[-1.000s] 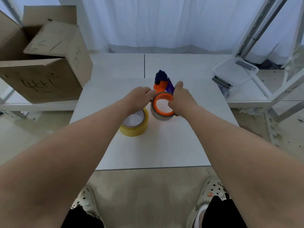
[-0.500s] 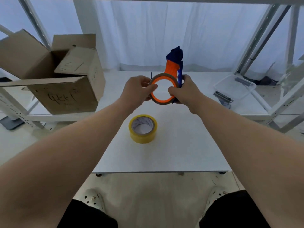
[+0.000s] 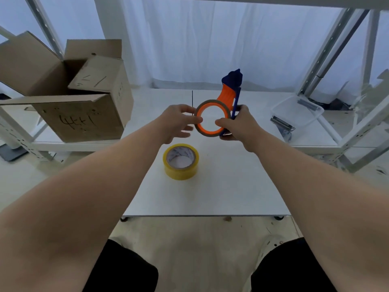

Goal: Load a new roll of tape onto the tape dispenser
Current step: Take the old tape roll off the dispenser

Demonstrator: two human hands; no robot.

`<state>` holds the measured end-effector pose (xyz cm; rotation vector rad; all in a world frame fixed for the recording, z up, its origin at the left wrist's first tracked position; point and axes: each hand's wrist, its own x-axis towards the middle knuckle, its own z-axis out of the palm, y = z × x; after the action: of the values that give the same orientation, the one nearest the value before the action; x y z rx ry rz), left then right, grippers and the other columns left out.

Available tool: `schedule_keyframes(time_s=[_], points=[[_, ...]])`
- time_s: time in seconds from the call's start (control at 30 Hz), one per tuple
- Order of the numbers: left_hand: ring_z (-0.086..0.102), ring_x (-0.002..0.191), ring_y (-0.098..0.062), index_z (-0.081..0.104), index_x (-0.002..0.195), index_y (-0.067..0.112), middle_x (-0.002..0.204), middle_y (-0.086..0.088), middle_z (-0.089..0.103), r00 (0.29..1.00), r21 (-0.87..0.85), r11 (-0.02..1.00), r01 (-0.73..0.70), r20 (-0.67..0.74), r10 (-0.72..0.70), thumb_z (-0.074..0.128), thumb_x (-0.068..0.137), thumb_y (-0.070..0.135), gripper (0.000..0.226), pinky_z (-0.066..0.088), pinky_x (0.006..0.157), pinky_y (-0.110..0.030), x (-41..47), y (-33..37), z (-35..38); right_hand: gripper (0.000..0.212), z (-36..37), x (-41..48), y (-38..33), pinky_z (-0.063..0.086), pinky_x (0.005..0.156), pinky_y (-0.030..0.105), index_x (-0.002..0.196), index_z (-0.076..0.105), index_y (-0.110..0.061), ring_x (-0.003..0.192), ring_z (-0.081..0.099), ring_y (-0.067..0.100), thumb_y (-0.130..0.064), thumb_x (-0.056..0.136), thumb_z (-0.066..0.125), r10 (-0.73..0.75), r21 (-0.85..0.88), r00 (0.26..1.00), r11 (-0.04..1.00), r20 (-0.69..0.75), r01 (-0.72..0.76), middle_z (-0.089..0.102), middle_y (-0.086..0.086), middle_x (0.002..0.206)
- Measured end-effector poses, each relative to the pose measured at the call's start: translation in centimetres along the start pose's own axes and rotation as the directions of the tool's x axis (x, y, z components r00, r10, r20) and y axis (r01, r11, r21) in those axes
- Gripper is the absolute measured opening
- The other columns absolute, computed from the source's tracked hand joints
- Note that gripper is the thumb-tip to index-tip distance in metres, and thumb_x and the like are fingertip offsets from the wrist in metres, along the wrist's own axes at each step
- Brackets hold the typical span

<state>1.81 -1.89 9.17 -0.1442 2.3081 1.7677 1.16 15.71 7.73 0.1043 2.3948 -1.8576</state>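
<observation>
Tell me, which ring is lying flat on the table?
The yellow tape roll, alone in front of both hands. The brown ring sits on the orange-and-blue dispenser, held up in the air.

- Both bare forearms reach forward, raised and converging.
- Left hand (image 3: 177, 121): fingers curled, thumb and fingertips pinching the left rim of what it holds.
- Right hand (image 3: 237, 124): grip closed, thumb pressed forward on the inner rim.
</observation>
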Motion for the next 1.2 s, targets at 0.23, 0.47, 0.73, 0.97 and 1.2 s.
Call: schedule_keyframes(time_s=[0.23, 0.47, 0.73, 0.97, 1.2], points=[[0.070, 0.079, -0.021, 0.056, 0.122, 0.010, 0.099, -0.011, 0.069, 0.966, 0.220, 0.950, -0.220, -0.089, 0.244, 0.062, 0.088, 0.019, 0.036, 0.058, 0.071, -0.030, -0.4, 1.0, 1.0, 0.069, -1.8, -0.1, -0.3, 0.059, 0.064, 0.026, 0.134, 0.030, -0.016, 0.085, 0.069, 0.020, -0.034, 0.081, 0.070, -0.024, 0.029, 0.997, 0.999, 0.066, 0.023, 0.063, 0.005, 0.101], [0.061, 0.100, -0.020, 0.060, 0.122, 0.018, 0.112, -0.003, 0.067, 0.806, 0.698, 0.643, -0.315, -0.161, 0.570, 0.054, 0.087, 0.015, 0.035, 0.043, 0.083, -0.026, 0.1, 0.7, -0.9, 0.067, -1.9, -0.6, -0.1, 0.051, 0.088, 0.035, 0.134, 0.035, -0.016, 0.097, 0.061, 0.022, -0.040, 0.080, 0.069, -0.091, -0.143, 0.992, 0.984, 0.082, 0.102, 0.059, 0.010, 0.111], [0.057, 0.106, -0.022, 0.038, 0.137, 0.021, 0.129, -0.007, 0.056, 0.849, 0.712, 0.591, -0.380, 0.014, 0.529, 0.061, 0.087, 0.031, 0.056, 0.041, 0.082, -0.027, 0.4, 0.3, 0.2, 0.031, -1.7, -0.5, -0.8, 0.055, 0.073, 0.030, 0.105, 0.050, -0.018, 0.080, 0.066, 0.021, -0.029, 0.083, 0.069, -0.050, 0.057, 0.996, 0.997, -0.076, 0.055, 0.064, 0.014, 0.108], [0.029, 0.134, -0.034, 0.001, 0.148, 0.022, 0.151, -0.010, 0.017, 0.878, 0.812, 0.450, -0.372, 0.149, 0.456, 0.079, 0.058, 0.057, 0.124, 0.038, 0.100, -0.048, 0.0, 0.1, 1.8, 0.022, -0.8, -0.4, -1.1, 0.053, 0.061, 0.021, 0.089, 0.048, -0.023, 0.093, 0.067, 0.029, -0.031, 0.083, 0.067, -0.051, 0.041, 0.990, 0.998, -0.135, 0.057, 0.066, 0.014, 0.107], [0.039, 0.119, -0.035, 0.027, 0.135, 0.020, 0.135, -0.014, 0.030, 0.872, 0.784, 0.542, -0.303, -0.002, 0.490, 0.080, 0.059, 0.053, 0.099, 0.041, 0.091, -0.040, 0.8, -0.2, 1.7, 0.035, 0.7, -0.5, -1.5, 0.052, 0.064, 0.021, 0.100, 0.044, -0.025, 0.085, 0.065, 0.019, -0.037, 0.080, 0.071, -0.116, 0.063, 0.992, 0.991, -0.052, 0.119, 0.062, -0.002, 0.094]])
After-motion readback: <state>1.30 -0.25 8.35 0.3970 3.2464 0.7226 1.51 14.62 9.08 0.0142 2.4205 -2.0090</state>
